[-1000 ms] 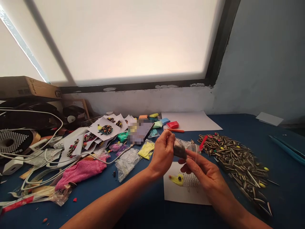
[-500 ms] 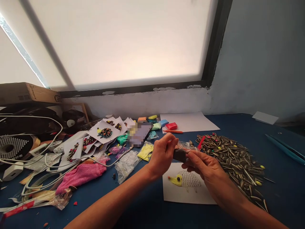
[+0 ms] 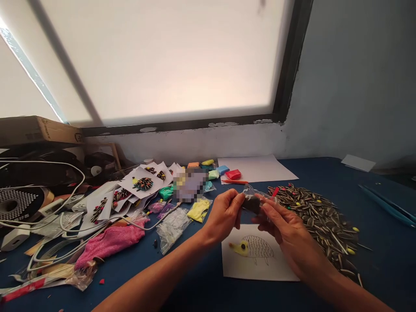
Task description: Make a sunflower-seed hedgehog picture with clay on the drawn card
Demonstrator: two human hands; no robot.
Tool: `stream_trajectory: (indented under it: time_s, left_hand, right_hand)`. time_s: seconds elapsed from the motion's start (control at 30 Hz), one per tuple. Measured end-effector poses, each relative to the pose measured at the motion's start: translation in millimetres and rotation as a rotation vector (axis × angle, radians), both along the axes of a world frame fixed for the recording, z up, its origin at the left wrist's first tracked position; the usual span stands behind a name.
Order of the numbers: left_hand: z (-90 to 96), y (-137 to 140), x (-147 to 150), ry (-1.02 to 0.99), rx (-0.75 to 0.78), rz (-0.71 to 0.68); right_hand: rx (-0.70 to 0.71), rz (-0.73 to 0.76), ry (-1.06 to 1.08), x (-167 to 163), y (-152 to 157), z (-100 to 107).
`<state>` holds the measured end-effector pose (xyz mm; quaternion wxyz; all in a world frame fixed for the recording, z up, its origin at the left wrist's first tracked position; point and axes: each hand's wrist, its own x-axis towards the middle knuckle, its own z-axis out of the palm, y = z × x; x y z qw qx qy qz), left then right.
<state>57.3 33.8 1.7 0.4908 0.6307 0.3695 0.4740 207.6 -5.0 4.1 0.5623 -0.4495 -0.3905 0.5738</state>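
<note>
A dark lump of modelling clay (image 3: 251,204) is held up between my two hands, partly wrapped in a clear plastic bag (image 3: 252,190). My left hand (image 3: 225,215) pinches its left end with thumb and fingers. On the other side my right hand (image 3: 281,225) grips the bagged clay, its thumb along the front; some of its fingers are hidden behind. Below the hands lies a white card (image 3: 237,271) with a hedgehog drawing (image 3: 258,247). The hedgehog's head is filled with yellow clay, with a black eye and a reddish nose tip; its body is line-drawn.
Sunflower seeds (image 3: 321,216) are heaped on the right, near a blue tool (image 3: 386,203). Clay packets, including a red one (image 3: 233,174), stand at the back. Finished seed pictures (image 3: 143,182), a pink cloth (image 3: 112,242), a plastic bag (image 3: 173,225) and white cables (image 3: 82,173) crowd the left.
Both hands have turned the clay and shifted slightly. My left hand sits a little lower, and more of the clear bag shows above the clay.
</note>
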Motion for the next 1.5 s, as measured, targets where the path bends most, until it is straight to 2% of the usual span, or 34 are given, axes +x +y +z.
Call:
stream_trajectory:
  time_s: [0.13, 0.23, 0.43, 0.53, 0.67, 0.83, 1.03, 1.23, 1.5]
  left_hand:
    - [-2.8, -1.7, 1.8, 0.024, 0.043, 0.034]
    - [-1.0, -1.9, 1.2, -0.005, 0.041, 0.015]
    - [9.4, 4.4, -4.3, -0.130, -0.192, -0.153]
    - [14.0, 5.2, -6.8, -0.140, -0.261, -0.179]
    - [15.3, 4.3, -8.6, -0.031, -0.253, -0.140]
    - [12.2, 7.1, -10.2, 0.033, -0.117, -0.047]
    - [8.6, 7.8, -7.0, 0.052, -0.175, -0.069]
    - [13.2, 7.2, -8.9, 0.064, -0.190, -0.131]
    - [14.0, 11.7, -12.7, -0.044, -0.157, 0.046]
  right_hand:
    - [-0.013, 0.035, 0.018, -3.1, -3.2, 0.5]
    - [-0.018, 0.008, 0.034, -2.5, -2.5, -0.6]
    - [-0.014, -0.016, 0.061, 2.2, 2.1, 0.8]
    - [-0.026, -0.001, 0.071, 3.5, 3.2, 1.1]
    - [-0.046, 0.006, 0.052, 3.8, 3.3, 0.6]
    - [-0.057, 0.003, 0.037, 3.1, 1.8, 0.2]
    - [-0.031, 0.004, 0.032, 4.1, 3.6, -1.1]
    - [-0.009, 0.062, -0.009, 5.7, 5.5, -3.0]
    - [-0.004, 0.082, -0.031, 5.4, 4.9, -7.0]
